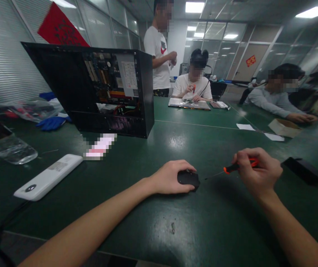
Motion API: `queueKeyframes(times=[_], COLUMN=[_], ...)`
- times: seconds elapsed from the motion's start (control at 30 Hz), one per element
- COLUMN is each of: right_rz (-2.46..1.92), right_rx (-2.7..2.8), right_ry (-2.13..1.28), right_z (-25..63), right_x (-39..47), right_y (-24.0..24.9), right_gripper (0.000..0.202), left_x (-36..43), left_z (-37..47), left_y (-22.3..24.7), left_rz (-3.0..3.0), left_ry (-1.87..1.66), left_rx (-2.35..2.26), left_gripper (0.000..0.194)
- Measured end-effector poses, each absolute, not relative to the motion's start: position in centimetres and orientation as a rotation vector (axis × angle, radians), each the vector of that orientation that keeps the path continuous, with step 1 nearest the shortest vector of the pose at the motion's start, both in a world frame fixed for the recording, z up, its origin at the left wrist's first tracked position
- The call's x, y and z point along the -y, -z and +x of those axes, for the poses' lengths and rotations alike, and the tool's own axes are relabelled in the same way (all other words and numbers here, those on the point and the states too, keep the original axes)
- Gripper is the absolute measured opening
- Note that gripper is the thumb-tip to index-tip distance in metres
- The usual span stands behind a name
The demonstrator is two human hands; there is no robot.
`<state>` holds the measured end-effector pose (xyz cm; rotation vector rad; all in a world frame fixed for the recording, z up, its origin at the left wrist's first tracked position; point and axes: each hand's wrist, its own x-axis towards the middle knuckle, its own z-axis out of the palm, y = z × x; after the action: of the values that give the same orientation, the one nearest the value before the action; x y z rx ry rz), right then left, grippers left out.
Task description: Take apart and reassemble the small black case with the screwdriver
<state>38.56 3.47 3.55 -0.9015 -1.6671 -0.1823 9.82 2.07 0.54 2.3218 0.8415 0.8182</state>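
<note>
Near the middle of the green table, my left hand (170,178) is closed around a black computer mouse (188,178), its thumb and fingers on opposite sides. The mouse's underside seems to face toward the right and up, though details are too dark to make out. My right hand (257,172) grips a screwdriver (232,168) with a black and orange handle. The thin shaft points left, and its tip is a short way right of the mouse, apart from it.
An open black computer case (148,92) stands at the back left. A white power strip (49,176), a water bottle (11,142) and blue gloves (50,123) lie to the left. A black adapter (305,170) lies right of my right hand. Other people sit and stand beyond.
</note>
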Motion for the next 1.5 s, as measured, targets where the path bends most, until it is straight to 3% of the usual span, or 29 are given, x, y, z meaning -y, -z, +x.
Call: queueKeyframes(times=[0.17, 0.67, 1.5], right_rz=[-0.918, -0.965, -0.933], right_rx=[1.646, 1.513, 1.595], right_ry=[0.149, 0.003, -0.084], right_z=[38.1, 37.1, 36.9], right_x=[-3.7, -3.4, -3.6], right_y=[-3.3, -3.2, -3.1], right_gripper=[0.025, 0.03, 0.027], left_x=[-2.9, -1.7, -2.1], left_z=[7.1, 9.3, 8.7], left_y=[-2.3, -1.3, -1.2], left_rz=[2.301, 2.358, 2.251], left_ry=[-0.72, -0.708, -0.7], left_rx=[-0.816, -0.977, -1.015], left_gripper=[0.058, 0.038, 0.036])
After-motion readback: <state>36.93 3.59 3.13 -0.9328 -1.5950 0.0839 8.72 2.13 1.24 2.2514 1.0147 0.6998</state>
